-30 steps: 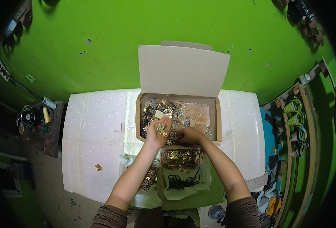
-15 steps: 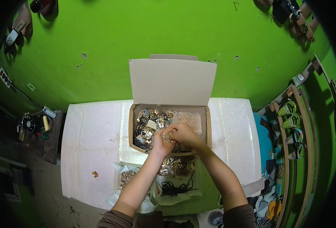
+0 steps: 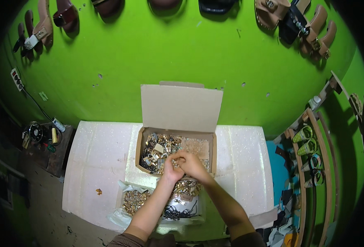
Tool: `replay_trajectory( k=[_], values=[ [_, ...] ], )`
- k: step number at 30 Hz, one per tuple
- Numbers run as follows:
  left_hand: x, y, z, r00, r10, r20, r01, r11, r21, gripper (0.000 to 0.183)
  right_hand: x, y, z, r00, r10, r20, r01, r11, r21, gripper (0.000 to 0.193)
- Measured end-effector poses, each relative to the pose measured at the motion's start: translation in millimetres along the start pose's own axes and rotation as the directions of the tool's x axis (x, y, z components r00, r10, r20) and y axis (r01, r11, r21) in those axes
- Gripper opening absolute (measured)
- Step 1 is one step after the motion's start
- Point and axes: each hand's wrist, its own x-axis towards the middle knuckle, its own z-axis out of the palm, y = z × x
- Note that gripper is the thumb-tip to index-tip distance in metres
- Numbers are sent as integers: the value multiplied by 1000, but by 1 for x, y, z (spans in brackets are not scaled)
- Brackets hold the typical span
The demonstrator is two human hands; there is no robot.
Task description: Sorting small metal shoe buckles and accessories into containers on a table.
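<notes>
Both of my hands meet over the front part of an open cardboard box (image 3: 213, 152). My left hand (image 3: 172, 170) is half curled, palm turned inward, with its fingertips against the other hand. Bent over it from the right, my right hand (image 3: 191, 164) has its fingers pinched together. Whatever lies between the fingers is too small or hidden to name. Inside the box are many small gold and silver shoe ornaments (image 3: 152, 158), a pale small block (image 3: 158, 148) and a flat brownish piece (image 3: 198, 148). The box's lid (image 3: 181, 106) stands upright behind.
Nearer me, a plastic-lined tray holds small metal pieces (image 3: 136, 201); beside it lie gold fittings (image 3: 187, 188) and black cords (image 3: 180, 212). Everything rests on a glittery white table (image 3: 95, 160). Sandals (image 3: 272, 12) hang on the green wall. A wooden rack (image 3: 311, 150) stands right.
The view has tilted upward, so more wall sandals show and the box sits lower. My hands stay together over the box, with the right fingers now closer over the left.
</notes>
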Motion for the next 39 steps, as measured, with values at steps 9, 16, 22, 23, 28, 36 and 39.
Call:
replay_trajectory(
  k=[9, 16, 22, 23, 28, 36, 39],
  values=[
    [-61, 4, -31, 997, -68, 27, 72, 980, -185, 30, -47, -29, 34, 999, 25, -30, -25, 1000, 15, 25],
    [-122, 40, -60, 999, -30, 16, 34, 961, -274, 30, -80, -75, 77, 997, 19, 74, -36, 970, 239, 24],
    [-172, 91, -110, 995, -87, -57, 88, 996, 23, 25, -89, -103, 138, 973, 161, 165, -213, 899, 382, 24],
    [-176, 97, -119, 989, -80, -123, 82, 997, 14, 24, -90, -104, 146, 943, 246, 223, -323, 838, 440, 25],
    [-198, 126, -127, 991, -111, 78, 116, 990, -74, 37, -95, -105, 162, 972, 224, 71, -228, 830, 509, 23],
    [-213, 137, -142, 968, -175, 180, 176, 984, 9, 45, -142, -112, 203, 956, 196, -218, -165, 974, 152, 17],
    [-213, 131, -148, 979, -141, 145, 142, 990, 5, 45, -156, -120, 209, 975, 76, -208, -97, 991, -96, 17]
  ],
)
